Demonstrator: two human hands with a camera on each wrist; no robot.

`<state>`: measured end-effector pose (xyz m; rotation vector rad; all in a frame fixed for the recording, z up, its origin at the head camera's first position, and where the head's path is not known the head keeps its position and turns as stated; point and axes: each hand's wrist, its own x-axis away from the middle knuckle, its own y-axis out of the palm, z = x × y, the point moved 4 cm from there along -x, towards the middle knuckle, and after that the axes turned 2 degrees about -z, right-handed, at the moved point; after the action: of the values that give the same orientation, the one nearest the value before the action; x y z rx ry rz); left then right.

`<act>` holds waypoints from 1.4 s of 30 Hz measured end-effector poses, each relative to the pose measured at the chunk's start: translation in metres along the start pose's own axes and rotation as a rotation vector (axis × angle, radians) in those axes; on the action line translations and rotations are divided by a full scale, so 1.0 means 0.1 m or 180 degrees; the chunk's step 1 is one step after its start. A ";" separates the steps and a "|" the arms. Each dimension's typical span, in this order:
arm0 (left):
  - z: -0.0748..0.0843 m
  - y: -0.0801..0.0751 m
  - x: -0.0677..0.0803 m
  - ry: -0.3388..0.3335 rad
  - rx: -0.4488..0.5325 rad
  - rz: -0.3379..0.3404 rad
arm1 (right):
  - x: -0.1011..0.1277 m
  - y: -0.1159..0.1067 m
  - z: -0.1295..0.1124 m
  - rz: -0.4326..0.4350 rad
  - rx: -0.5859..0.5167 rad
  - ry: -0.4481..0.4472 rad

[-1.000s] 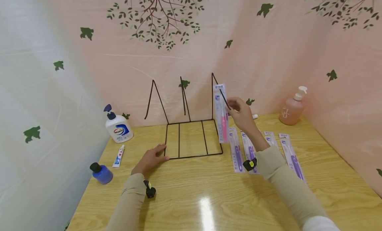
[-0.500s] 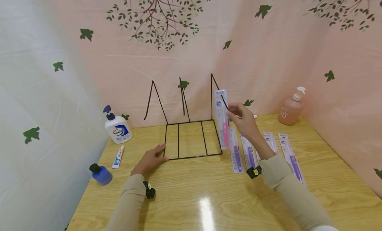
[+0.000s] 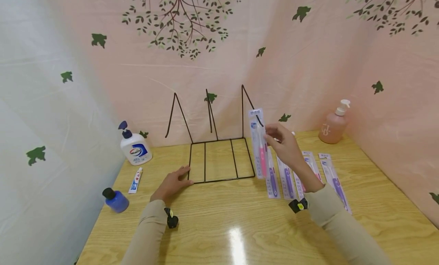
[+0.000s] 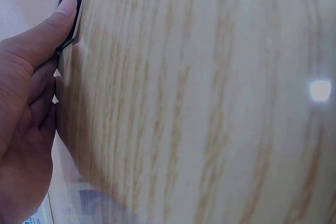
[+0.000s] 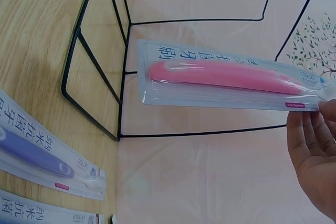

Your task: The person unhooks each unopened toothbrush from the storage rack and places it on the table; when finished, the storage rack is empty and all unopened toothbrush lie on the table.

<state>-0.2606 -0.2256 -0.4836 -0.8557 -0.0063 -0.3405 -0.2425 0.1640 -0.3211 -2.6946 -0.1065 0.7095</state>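
My right hand (image 3: 282, 142) pinches the edge of a packaged pink toothbrush (image 3: 261, 150) between thumb and fingers. The upper part of the pack sits at the end of the right prong of a black wire rack (image 3: 221, 180). That prong's tip shows in front of the pack; whether it passes through the hanging hole is hard to tell. In the right wrist view the pink handle (image 5: 220, 77) shows through clear plastic. My left hand (image 3: 172, 184) rests at the rack's front left corner, thumb and fingers touching the base wire, as the thumb (image 4: 52, 27) shows in the left wrist view.
Several packaged toothbrushes (image 3: 336, 183) lie in a row on the right of the wooden table (image 3: 205, 223). A pink pump bottle (image 3: 333, 126) stands behind them. On the left are a white pump bottle (image 3: 136, 149), a toothpaste tube (image 3: 135, 180) and a blue bottle (image 3: 117, 201).
My right hand has moved down and to the right with the pink toothbrush pack, which has slid along the prong toward its tip. The left hand and the rack stay in place.
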 end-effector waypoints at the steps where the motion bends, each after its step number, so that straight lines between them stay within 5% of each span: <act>1: 0.00 0.00 0.00 -0.0005 0.0007 0.0001 | 0.01 -0.01 0.03 0.0000 -0.0001 0.0024; 29: 0.01 0.01 0.00 -0.0033 0.0020 -0.0012 | 0.33 -0.13 0.02 -0.0092 -0.0104 -0.0043; 42: -0.02 0.01 -0.02 -0.0006 0.0035 -0.0020 | 0.47 -0.36 0.02 0.0163 -0.0027 -0.0107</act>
<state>-0.2621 -0.2255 -0.4859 -0.8452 -0.0125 -0.3454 -0.2019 0.2055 -0.3319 -2.7027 -0.0490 0.7712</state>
